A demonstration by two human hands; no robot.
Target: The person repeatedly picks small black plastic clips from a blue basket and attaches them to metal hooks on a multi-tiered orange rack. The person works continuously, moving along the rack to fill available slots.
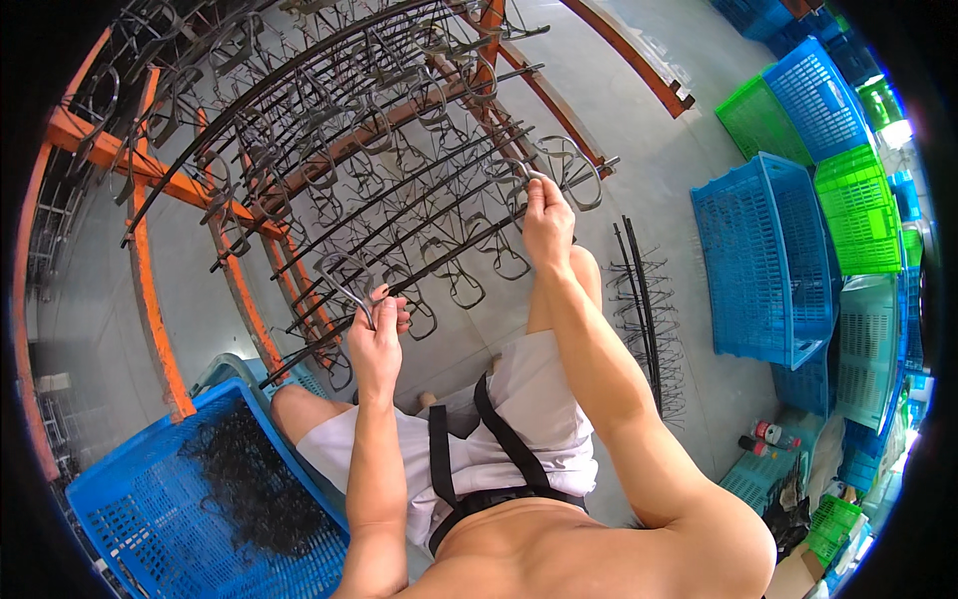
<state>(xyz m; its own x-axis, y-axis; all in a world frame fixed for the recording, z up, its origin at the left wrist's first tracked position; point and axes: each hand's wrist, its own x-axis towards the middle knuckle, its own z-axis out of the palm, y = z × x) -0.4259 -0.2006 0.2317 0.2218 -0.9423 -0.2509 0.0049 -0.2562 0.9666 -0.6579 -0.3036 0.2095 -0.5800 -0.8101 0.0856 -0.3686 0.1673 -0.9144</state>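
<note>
bright daylight | soft shadows | glare far right (window?) | fisheye-bent, black rim

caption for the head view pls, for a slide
Seated person's left hand and right hand grip looped metal pieces on black rods across an orange frame.

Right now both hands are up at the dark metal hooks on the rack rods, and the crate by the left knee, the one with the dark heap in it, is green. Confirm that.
Not quite. The head view shows the left hand and right hand at the dark metal hooks on the rack rods, but the crate by the left knee, holding the dark heap, is blue, not green.
</note>
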